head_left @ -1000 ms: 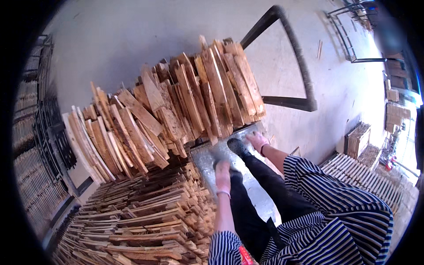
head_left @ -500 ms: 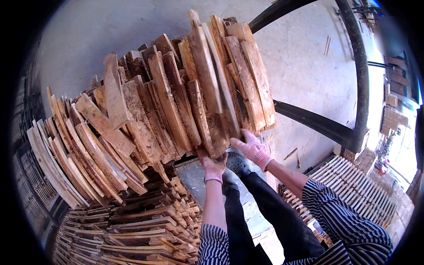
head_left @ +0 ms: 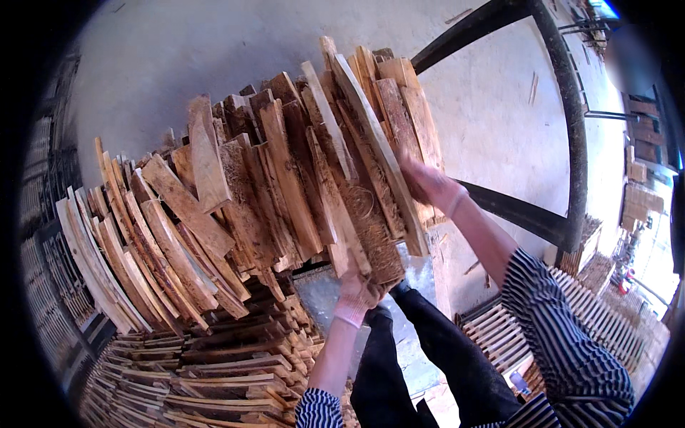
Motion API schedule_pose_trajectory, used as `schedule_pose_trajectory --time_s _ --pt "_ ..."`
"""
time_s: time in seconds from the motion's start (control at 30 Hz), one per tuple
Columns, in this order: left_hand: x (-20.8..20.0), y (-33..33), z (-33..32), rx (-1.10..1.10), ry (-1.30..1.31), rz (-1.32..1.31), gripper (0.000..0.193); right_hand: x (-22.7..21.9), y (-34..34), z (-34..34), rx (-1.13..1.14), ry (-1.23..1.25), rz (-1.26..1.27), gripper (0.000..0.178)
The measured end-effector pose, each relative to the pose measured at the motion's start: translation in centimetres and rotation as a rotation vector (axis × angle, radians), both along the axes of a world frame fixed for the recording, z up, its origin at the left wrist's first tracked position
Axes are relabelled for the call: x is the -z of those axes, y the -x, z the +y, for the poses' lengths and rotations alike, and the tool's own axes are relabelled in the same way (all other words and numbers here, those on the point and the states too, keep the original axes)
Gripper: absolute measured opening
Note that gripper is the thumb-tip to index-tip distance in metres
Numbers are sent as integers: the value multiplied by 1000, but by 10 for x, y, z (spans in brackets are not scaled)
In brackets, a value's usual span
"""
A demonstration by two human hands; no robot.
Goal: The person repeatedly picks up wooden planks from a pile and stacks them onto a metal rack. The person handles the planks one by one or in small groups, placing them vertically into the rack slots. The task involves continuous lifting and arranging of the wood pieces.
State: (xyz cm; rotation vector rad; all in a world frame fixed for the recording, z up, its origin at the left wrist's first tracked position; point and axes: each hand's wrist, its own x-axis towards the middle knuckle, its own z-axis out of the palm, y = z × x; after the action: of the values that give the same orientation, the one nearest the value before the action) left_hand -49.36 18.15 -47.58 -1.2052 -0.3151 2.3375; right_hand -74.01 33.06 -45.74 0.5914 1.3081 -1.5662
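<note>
My left hand [head_left: 357,294], in a pinkish knit glove, is closed around the near end of a wide, rough brown wooden board [head_left: 374,232] at the front of the pile. Its fingertips are partly hidden by the wood. My right hand [head_left: 432,187], gloved alike, is at the pile's right side, beside a long pale-edged board [head_left: 389,167]. Motion blurs its fingers, and whether they grip or only touch the wood is unclear. A short narrow board [head_left: 330,121] lies slanted across the top, left of the pale-edged one.
Many rough boards [head_left: 207,160] lean side by side to the left. Below them is a stack of wood strips [head_left: 242,374]. A black metal frame [head_left: 576,143] stands at the right over a grey floor [head_left: 499,107]. Slatted stacks [head_left: 564,307] lie at the lower right.
My right hand has moved up and away along the pile's right side. My left hand has shifted slightly nearer with the wide board's end. The top boards have spread apart.
</note>
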Motion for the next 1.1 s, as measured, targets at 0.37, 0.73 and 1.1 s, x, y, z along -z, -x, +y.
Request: schedule_pose_trajectory --time_s 0.37,0.73,1.1 --pt "61 35 -6 292 354 240 54 19 4 -30 -124 -39 228 92" --pt "-129 -28 22 633 954 324 82 -97 -146 7 -17 167 -94 45" --pt "-336 -144 26 951 815 50 89 -248 -291 8 -65 -67 -239 102"
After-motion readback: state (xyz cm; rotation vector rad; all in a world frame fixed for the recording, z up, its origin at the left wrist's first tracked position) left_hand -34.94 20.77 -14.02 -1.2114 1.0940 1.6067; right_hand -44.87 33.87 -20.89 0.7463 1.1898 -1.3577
